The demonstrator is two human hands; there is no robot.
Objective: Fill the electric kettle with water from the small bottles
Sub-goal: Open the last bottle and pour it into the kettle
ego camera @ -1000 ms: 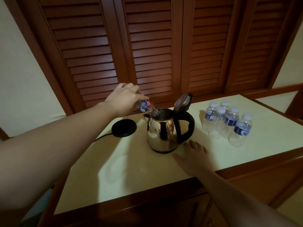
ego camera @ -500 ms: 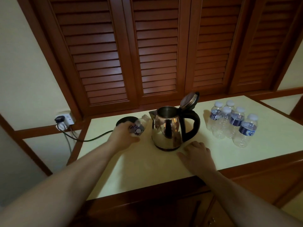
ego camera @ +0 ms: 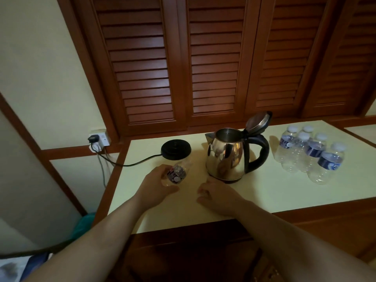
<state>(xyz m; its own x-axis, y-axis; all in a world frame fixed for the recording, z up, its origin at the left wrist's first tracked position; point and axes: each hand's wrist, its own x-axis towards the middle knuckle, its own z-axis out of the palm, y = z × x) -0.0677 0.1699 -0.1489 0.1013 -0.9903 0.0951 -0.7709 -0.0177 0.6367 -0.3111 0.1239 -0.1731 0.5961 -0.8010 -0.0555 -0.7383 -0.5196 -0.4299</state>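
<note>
Bottle labels (ego camera: 328, 163) blurred; no text readable anywhere.

Left arm: bare, extended forward from lower left. Left hand (ego camera: 155, 187): fingers and thumb curled round a small bottle (ego camera: 177, 172), gripping it low over the counter. Right arm: bare, extended from lower right. Right hand (ego camera: 218, 195): back up, fingers loosely curled, holding nothing, resting on the counter.
</note>
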